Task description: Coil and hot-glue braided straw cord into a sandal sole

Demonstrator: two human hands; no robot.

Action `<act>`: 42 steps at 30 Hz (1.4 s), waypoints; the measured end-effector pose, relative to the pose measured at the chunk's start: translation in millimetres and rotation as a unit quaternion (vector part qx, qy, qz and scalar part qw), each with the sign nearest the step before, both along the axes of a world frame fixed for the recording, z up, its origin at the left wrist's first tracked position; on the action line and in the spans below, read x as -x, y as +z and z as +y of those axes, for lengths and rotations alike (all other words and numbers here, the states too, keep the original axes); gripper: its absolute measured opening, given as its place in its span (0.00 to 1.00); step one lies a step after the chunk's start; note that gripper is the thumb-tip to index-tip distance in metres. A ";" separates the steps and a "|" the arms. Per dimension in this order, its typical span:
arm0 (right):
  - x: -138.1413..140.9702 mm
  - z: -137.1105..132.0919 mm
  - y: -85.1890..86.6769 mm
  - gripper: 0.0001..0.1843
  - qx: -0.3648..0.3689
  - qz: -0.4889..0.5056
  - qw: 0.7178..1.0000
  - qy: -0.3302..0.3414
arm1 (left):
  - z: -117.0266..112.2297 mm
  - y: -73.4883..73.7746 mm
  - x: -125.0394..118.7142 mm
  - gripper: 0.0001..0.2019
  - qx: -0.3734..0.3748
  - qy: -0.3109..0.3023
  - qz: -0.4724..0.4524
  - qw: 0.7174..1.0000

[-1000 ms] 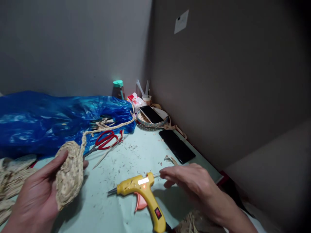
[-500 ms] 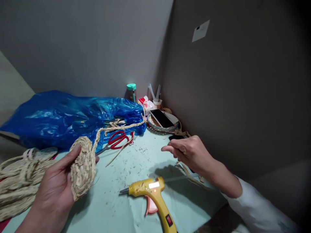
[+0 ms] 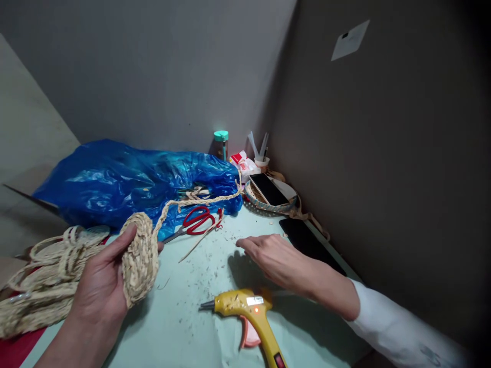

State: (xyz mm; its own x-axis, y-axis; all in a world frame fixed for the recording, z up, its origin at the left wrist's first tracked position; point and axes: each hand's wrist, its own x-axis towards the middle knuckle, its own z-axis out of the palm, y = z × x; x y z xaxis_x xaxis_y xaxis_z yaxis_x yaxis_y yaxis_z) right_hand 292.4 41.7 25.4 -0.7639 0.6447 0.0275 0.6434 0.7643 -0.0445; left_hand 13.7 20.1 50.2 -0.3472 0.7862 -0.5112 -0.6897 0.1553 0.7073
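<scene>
My left hand (image 3: 102, 278) is closed round a coiled disc of braided straw (image 3: 141, 258), held on edge above the pale green table (image 3: 180, 317). A braid tail (image 3: 192, 201) runs from the disc up to the blue bag. My right hand (image 3: 276, 258) hovers flat over the table with its fingers stretched out toward the left and nothing in it. A yellow hot glue gun (image 3: 249, 312) with a lit orange lamp lies just in front of that hand, nozzle pointing left. Red-handled scissors (image 3: 195, 222) lie beyond my fingertips.
A blue plastic bag (image 3: 126, 181) fills the back left. Loose straw braid (image 3: 42, 276) is piled at the left. Two dark phones lie at the right, one (image 3: 268, 189) on a round woven tray and one (image 3: 307, 237) on the table. A teal-capped jar (image 3: 221, 144) stands in the corner.
My right hand left the glue gun, rose, then came down flat over the table with its fingers stretched left. My left hand kept its hold on the coil. The view shifted left.
</scene>
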 end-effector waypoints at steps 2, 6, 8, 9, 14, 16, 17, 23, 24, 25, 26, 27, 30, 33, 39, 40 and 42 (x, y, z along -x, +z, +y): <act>7.1 4.7 8.8 0.14 -0.004 0.003 1.000 0.027 | -0.1 1.4 -0.9 0.13 -0.012 0.001 0.010 1.000; 36.2 27.9 21.2 0.10 -0.024 -0.003 0.998 0.063 | -2.3 2.4 -6.2 0.13 -0.004 -0.005 -0.009 1.000; 56.3 45.0 20.8 0.09 -0.038 -0.013 0.997 0.062 | -3.0 2.1 -10.4 0.13 -0.003 0.003 -0.009 1.000; 66.7 54.1 18.9 0.08 -0.045 -0.019 0.997 0.060 | -3.1 1.6 -12.5 0.12 -0.007 0.006 -0.009 1.000; 109.6 90.7 -0.2 0.14 -0.061 -0.070 0.994 0.064 | -2.6 -3.4 -17.2 0.10 -0.056 0.010 -0.016 0.998; 119.1 97.7 -9.8 0.17 -0.067 -0.087 0.991 0.076 | -2.7 -4.4 -16.3 0.09 -0.072 0.016 -0.021 0.997; 122.4 99.4 -14.5 0.17 -0.071 -0.091 0.990 0.085 | -2.9 -4.3 -15.7 0.09 -0.075 0.018 -0.023 0.997; 132.2 100.0 -28.8 0.18 -0.090 -0.094 0.986 0.103 | -5.8 -1.2 -15.6 0.08 -0.072 0.023 -0.046 0.996; 133.2 100.4 -27.6 0.18 -0.090 -0.090 0.986 0.103 | -6.5 -1.8 -15.7 0.07 -0.076 0.019 -0.046 0.996; 134.1 101.0 -25.2 0.18 -0.090 -0.084 0.987 0.104 | -7.2 -2.8 -15.7 0.07 -0.081 0.014 -0.046 0.996; 134.6 101.6 -21.6 0.18 -0.093 -0.076 0.987 0.104 | -8.0 -4.1 -15.5 0.06 -0.087 0.008 -0.045 0.995; 134.7 102.2 -17.1 0.18 -0.097 -0.065 0.988 0.101 | -8.6 -5.5 -15.1 0.06 -0.095 0.002 -0.042 0.995; 129.7 101.0 -0.8 0.18 -0.115 -0.026 0.990 0.082 | -10.6 -8.6 -13.5 0.11 -0.112 -0.021 -0.028 0.993; 113.1 91.0 12.8 0.19 -0.113 0.002 0.992 0.057 | -12.4 -9.3 -13.4 0.16 -0.120 -0.042 -0.012 0.992; 54.7 39.3 24.0 0.18 -0.029 0.057 0.998 0.007 | -13.9 -11.7 -17.4 0.22 -0.148 -0.067 -0.002 0.987; 45.4 29.0 24.6 0.17 -0.014 0.074 0.997 -0.005 | -13.9 -12.4 -18.1 0.22 -0.151 -0.068 -0.001 0.986; 29.7 10.1 23.9 0.17 0.034 0.129 0.991 -0.033 | -14.1 -13.4 -19.6 0.23 -0.159 -0.073 -0.001 0.985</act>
